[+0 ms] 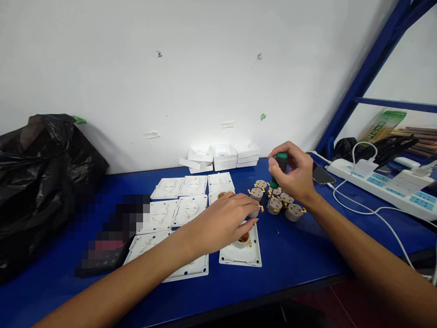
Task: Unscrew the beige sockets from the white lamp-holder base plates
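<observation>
My right hand [293, 175] is closed around a screwdriver [280, 163] with a green and black handle, held nearly upright. Its shaft points down among several round grey lamp-holder cores [294, 212] with brass terminals; whether the tip touches one I cannot tell. My left hand [230, 221] has its fingers and thumb around another grey core [254, 212], partly hidden by the fingers. Below that hand lies a white square plate [239, 259] with a round socket [243, 240] showing brass inside. A small dark screw [277, 231] lies on the blue table.
Several white square plates [189, 210] lie in rows to the left. White box-shaped parts [225, 157] are stacked against the wall. A black plastic bag [51, 182] stands far left. To the right are a phone [322, 174], a power strip [378, 184] and white cables [385, 218].
</observation>
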Demonstrator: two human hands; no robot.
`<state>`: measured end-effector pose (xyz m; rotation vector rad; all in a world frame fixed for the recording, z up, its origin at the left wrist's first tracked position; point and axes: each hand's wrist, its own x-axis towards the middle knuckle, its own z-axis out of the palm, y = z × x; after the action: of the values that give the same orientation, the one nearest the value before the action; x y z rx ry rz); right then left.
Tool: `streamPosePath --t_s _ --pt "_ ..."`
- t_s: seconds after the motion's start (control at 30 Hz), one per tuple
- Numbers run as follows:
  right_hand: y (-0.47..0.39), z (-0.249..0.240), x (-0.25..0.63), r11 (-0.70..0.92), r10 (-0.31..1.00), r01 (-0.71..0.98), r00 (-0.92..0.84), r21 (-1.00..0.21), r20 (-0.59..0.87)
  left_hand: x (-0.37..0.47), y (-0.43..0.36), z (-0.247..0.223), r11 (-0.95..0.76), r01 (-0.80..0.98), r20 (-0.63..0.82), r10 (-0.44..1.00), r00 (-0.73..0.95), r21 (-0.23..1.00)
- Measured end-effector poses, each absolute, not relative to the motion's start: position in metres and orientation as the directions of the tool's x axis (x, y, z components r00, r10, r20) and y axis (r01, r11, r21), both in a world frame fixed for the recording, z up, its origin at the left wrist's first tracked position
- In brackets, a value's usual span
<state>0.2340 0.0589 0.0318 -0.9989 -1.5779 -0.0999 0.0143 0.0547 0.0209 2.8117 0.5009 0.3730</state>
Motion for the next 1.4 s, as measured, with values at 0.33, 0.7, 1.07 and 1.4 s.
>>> streamPosePath --t_s 0.33,0.7,1.07,1.4 --pt "0.063 0.025 0.232 0.584 0.492 0.745 -0.010 -0.321 0.871 -0.015 0.034 0.022 -0.905 0.270 0.354 0.383 0.853 0.328" --pt "0.061 0.023 0.232 0.579 0.481 0.766 -0.044 -0.280 0.876 -0.032 0.036 0.000 -0.934 0.282 0.370 0.347 0.862 0.219" --pt "0.064 0.032 0.229 0.709 0.410 0.374 0.472 -0.598 0.780 -0.031 0.031 -0.005 -0.865 0.337 0.312 0.458 0.832 0.372" --pt "0.041 0.020 0.193 0.554 0.777 -0.008 0.365 -0.832 0.513 -0.029 0.029 -0.006 -0.757 0.340 0.206 0.524 0.826 0.558"
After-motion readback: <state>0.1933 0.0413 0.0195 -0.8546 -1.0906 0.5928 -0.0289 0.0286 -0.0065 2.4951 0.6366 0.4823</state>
